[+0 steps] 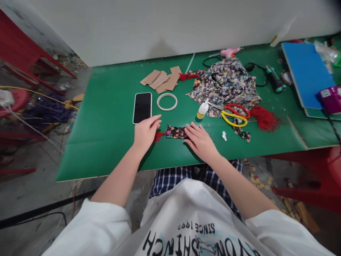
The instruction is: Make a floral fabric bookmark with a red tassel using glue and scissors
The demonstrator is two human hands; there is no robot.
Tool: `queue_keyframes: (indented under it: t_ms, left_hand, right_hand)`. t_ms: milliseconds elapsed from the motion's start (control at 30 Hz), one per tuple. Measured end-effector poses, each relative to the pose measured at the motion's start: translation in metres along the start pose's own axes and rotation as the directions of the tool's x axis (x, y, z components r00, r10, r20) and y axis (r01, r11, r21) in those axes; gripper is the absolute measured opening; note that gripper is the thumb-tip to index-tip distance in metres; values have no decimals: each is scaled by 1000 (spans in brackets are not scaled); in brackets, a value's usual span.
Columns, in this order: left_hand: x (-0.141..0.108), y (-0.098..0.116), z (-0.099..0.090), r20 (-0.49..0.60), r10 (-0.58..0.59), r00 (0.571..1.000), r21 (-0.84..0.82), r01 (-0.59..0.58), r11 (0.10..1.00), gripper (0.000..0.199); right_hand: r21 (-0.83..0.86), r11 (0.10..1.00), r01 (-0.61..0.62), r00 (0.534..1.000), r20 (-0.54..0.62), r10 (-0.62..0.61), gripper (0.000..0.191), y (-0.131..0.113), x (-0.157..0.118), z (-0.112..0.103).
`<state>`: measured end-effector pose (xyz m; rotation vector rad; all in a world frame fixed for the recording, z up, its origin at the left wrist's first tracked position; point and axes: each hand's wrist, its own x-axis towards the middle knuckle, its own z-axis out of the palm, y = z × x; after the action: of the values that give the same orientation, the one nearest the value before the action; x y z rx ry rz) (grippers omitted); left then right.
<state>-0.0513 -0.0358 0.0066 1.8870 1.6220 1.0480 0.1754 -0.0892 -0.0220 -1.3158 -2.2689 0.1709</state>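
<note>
A narrow strip of black floral fabric lies flat on the green table, with a red thread tassel at its left end. My right hand rests on the strip's right end, fingers stretched out and palm down, covering that end. Beside the tassel is my left hand, its fingers loosely bent and a little apart, with nothing visible in them. A small white glue bottle stands beyond my right hand, and its white cap lies to the right. The phone is just past my left hand.
Scissors with red and yellow handles lie by crumpled floral cloth and red thread. A tape roll and cardboard pieces sit behind the strip. Farther right are a pink glue gun and a blue board.
</note>
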Motion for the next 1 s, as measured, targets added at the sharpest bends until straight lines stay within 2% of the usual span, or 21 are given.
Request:
queue_keyframes:
  t_ms: [67,133,200,267,367,567,767,833,933,1000]
  left_hand:
    - [4,4,5,52,-129,990,-264,139,955,22]
    - [6,8,8,118,-218,969,-493,248,834,22]
    - [7,14,10,151,-253,956,-632,290,718,24]
    - [5,19,11,157,-264,952,-694,297,656,27]
    - [2,24,12,151,-283,947,-710,303,636,24]
    - [0,24,18,137,-334,933,-669,336,664,18]
    - [5,21,16,111,-353,929,-523,357,774,18]
    - [7,18,16,149,-358,922,-543,379,749,20]
    - [7,13,17,234,-364,902,-620,427,658,25]
    - [5,10,19,259,-338,905,-661,421,621,26]
  right_hand:
    - [11,1000,-4,1000,-21,4,40,1,-1,0]
    - [20,1000,-7,999,-38,8,40,1,-2,0]
    - [30,999,-9,999,-52,11,39,2,-2,0]
    - [38,999,-8,998,-64,11,38,2,-2,1]
    - [43,999,-7,997,-82,10,38,2,-2,1]
    - [34,999,-11,995,-98,14,38,2,-3,1]
    - [12,1000,-4,997,-80,5,40,2,-2,2]
    - [18,1000,-9,997,-79,11,40,2,-2,2]
    - [35,999,-23,996,-83,26,39,2,-2,2]
    - [51,998,-30,996,-84,34,39,3,-2,2]
